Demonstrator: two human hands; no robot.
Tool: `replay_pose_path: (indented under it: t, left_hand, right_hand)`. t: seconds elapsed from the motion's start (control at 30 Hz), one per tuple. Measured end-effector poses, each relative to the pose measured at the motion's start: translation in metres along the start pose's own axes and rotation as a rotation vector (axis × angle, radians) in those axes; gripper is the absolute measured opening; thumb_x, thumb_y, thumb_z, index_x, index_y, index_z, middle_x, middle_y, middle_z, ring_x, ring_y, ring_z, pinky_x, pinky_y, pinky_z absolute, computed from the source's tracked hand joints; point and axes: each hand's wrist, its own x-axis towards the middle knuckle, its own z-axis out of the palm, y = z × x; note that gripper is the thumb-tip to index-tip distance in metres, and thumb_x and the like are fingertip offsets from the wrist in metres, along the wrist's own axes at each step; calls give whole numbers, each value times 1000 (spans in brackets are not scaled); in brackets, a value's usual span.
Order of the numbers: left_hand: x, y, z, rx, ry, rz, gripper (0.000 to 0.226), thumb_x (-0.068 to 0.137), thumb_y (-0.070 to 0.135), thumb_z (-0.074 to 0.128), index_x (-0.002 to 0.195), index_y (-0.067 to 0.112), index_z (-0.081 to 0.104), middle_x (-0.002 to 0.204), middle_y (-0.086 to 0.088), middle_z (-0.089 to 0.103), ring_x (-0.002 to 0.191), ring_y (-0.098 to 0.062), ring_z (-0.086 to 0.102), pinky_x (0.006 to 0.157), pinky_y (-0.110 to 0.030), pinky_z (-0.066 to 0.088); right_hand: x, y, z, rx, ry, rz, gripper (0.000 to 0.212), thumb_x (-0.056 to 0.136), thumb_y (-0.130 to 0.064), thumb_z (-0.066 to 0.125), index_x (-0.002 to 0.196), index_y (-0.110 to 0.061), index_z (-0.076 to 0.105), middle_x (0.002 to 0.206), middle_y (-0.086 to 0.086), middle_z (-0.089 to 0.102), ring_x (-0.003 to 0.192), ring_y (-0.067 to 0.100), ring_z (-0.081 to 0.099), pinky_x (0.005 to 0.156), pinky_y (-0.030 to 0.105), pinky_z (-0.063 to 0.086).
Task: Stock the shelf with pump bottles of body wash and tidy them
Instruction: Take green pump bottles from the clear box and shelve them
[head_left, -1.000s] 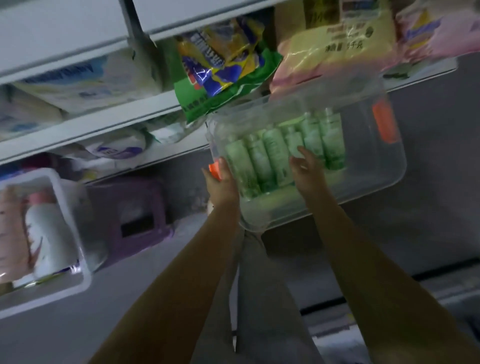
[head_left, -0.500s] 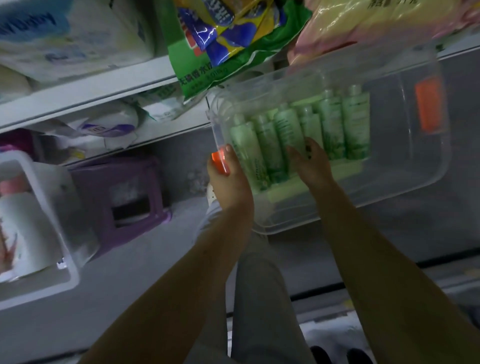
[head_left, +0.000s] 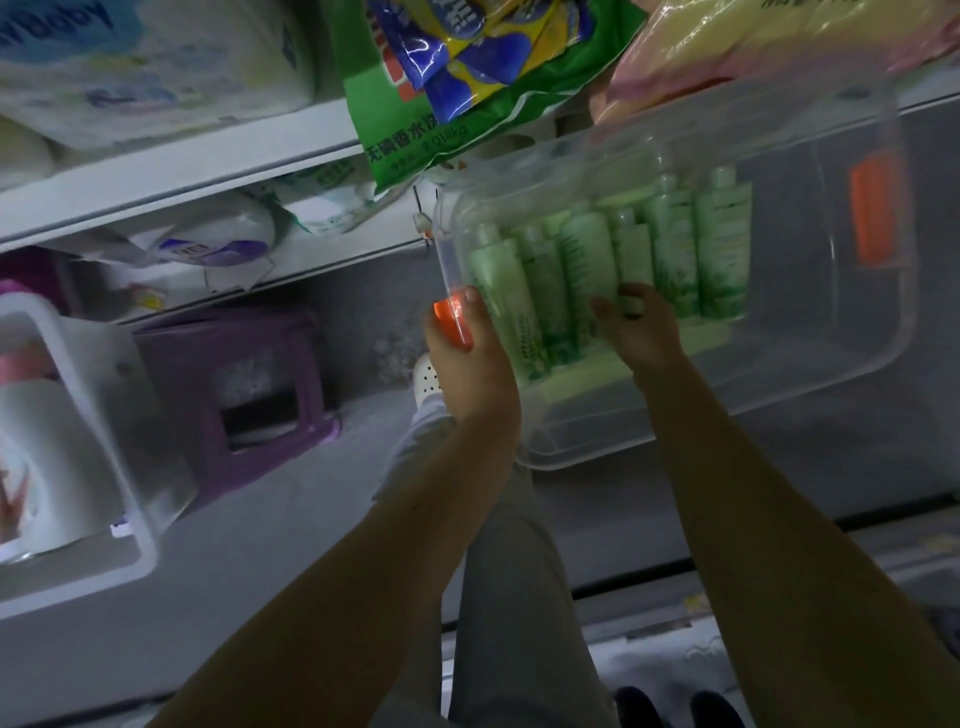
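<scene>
Step in hand: we are carrying a clear plastic bin of green bottles toward the shelving, as we judge it
Left hand: we are clamping it on the bin's near-left corner, thumb lying over the orange latch
Right hand: we are pressing it against the bin's underside, fingers curled; we cannot tell how firmly it is gripping
Hands: apart, both bearing on the bin
Bottles: we are seeing about six lying in a row against the bin's floor, caps pointing toward the shelf; pump heads are not discernible here
Bin attitude: we are holding it tilted, base facing us, a second orange latch at the far end
Surroundings: a green packet is overhanging the shelf edge just above the bin
Technique: we are advising that the bin be levelled before setting down, so the row is not sliding
Clearance: we are advising a low approach beneath the overhanging packet
Risk: we are judging the single corner grip liable to twist under load
</scene>
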Motion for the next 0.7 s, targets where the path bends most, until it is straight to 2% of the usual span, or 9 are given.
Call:
replay_pose_path:
  t: [0.07, 0.17, 0.27, 0.3, 0.4, 0.5, 0.57, 0.63, 0.7]
  left_hand:
    - [0, 1, 0, 3, 2, -3, 34, 98, 49, 46, 120, 23, 52, 97, 11, 60, 82, -2, 55, 75, -20, 37]
    - [-1, 2, 0, 5, 4, 1, 38, 98, 48, 46, 124, 21, 52, 104, 6, 62, 88, -8, 56, 79, -22, 37]
    - [-1, 2, 0, 10, -3, 6, 41, 98, 47, 45, 129, 20, 50, 109, 4, 62, 93, -10, 56, 81, -20, 35]
    - [-1, 2, 0, 8, -7, 7, 42, 98, 47, 45, 130, 20, 50, 111, 3, 62, 95, -11, 56, 81, -20, 35]
    - [0, 1, 0, 12, -13, -4, 42, 98, 47, 46, 130, 20, 49, 108, 5, 61, 94, -11, 56, 82, -20, 36]
    - [1, 0, 1, 6, -25, -12, 28, 98, 45, 47, 117, 25, 49, 91, 14, 58, 78, 1, 53, 66, -11, 37]
    - [-1, 2, 0, 18, -15, 6, 22, 98, 44, 49, 111, 27, 47, 84, 18, 52, 73, 6, 49, 59, -7, 35]
    - [-1, 3, -4, 32, -29, 20, 22, 98, 46, 49, 107, 26, 45, 83, 16, 52, 75, 0, 50, 70, -18, 38]
    - [-4, 6, -10, 28, -91, 25, 33, 96, 51, 48, 113, 23, 46, 98, 7, 58, 91, -13, 57, 86, -27, 41]
  right_hand:
    - [-2, 0, 3, 27, -15, 39, 68, 85, -45, 72, 134, -2, 53, 129, 13, 60, 114, 30, 60, 99, 44, 50]
    - [-11, -6, 10, 150, -66, 106, 69, 79, -45, 78, 128, 0, 60, 117, 10, 66, 103, 28, 64, 94, 42, 54]
    - [-16, -6, 16, 229, -53, 132, 98, 55, -64, 80, 128, -2, 59, 118, 11, 66, 101, 27, 65, 90, 43, 56]
    - [-17, -7, 16, 270, -54, 134, 102, 50, -63, 81, 129, -2, 58, 119, 10, 66, 102, 26, 65, 89, 41, 56]
    - [-18, -11, 11, 300, -52, 144, 70, 76, -36, 82, 129, 1, 55, 120, 9, 62, 103, 25, 62, 85, 33, 53]
    - [-22, -13, -3, 293, -9, 158, 69, 80, -34, 80, 134, -3, 49, 126, 10, 58, 108, 27, 60, 89, 38, 53]
    - [-39, -16, -14, 261, 38, 104, 66, 82, -31, 79, 134, -4, 49, 124, 10, 57, 105, 26, 60, 82, 34, 51]
    - [-62, -13, -26, 251, 73, 5, 61, 81, -29, 79, 130, -6, 52, 122, 12, 58, 104, 26, 60, 78, 34, 51]
    - [-94, -13, -38, 259, 94, -100, 57, 82, -28, 79, 127, -5, 53, 121, 14, 59, 101, 24, 60, 70, 25, 51]
